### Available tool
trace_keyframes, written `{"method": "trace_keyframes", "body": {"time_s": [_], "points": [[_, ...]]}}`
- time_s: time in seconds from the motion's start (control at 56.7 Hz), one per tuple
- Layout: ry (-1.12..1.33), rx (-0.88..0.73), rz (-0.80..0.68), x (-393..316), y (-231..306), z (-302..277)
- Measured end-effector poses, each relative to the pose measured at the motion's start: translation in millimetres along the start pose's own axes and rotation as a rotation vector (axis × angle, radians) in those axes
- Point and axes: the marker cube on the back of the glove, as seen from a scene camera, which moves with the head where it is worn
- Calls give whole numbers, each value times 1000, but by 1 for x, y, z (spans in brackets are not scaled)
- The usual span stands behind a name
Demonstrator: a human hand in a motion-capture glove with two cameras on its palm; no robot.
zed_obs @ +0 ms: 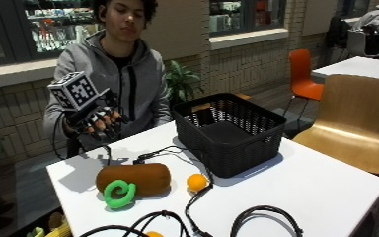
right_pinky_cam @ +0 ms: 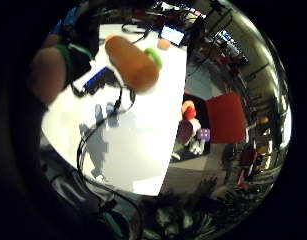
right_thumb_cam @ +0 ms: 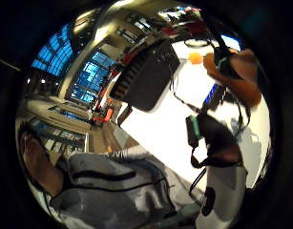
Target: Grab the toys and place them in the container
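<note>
Raised above the table's (zed_obs: 321, 182) left rear corner, the gloved right hand (zed_obs: 97, 121) was held in the air in front of the person's grey hoodie (zed_obs: 120, 79). Its fingers (zed_obs: 107, 129) hung down, loosely curled, and held nothing. No toy was in contact with it.

A brown plush toy (zed_obs: 137, 177), shaped like a short log with rounded ends, lay on its side near the left edge of the table. A bright green spiral piece (zed_obs: 118, 193) rested against the front of the brown plush toy, touching it. A small orange ball (zed_obs: 197, 182) sat just beside the right end of the plush, close to the front wall of the basket. Part of another orange object (zed_obs: 153, 234) showed at the front edge of the table; its form could not be determined.

A black basket (zed_obs: 232, 140) with perforated walls stood at the rear middle of the table. What showed of its interior held no toys. Black cables (zed_obs: 196, 210) ran across the table surface from the basket toward the front edge, passing beside the orange ball.

From the little-finger side palm view, the brown plush toy (right_pinky_cam: 132, 62) and the green spiral piece (right_pinky_cam: 154, 57) lay on the white table (right_pinky_cam: 138, 145) below the hand.
</note>
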Motion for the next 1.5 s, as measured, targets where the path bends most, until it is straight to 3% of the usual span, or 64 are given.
{"method": "trace_keyframes", "body": {"time_s": [0.247,0.353,0.6,0.741,0.864,1.147,1.323,1.429,1.5], "points": [[101,-354,252,53,-94,44],[92,-453,337,66,-104,66],[-9,-478,412,92,-123,97],[65,-584,458,95,-124,101],[77,-547,491,93,-126,103],[188,-325,372,87,-134,93],[167,-214,310,68,-139,56],[142,-198,176,40,-157,15],[117,-160,24,-26,-153,-1]]}}
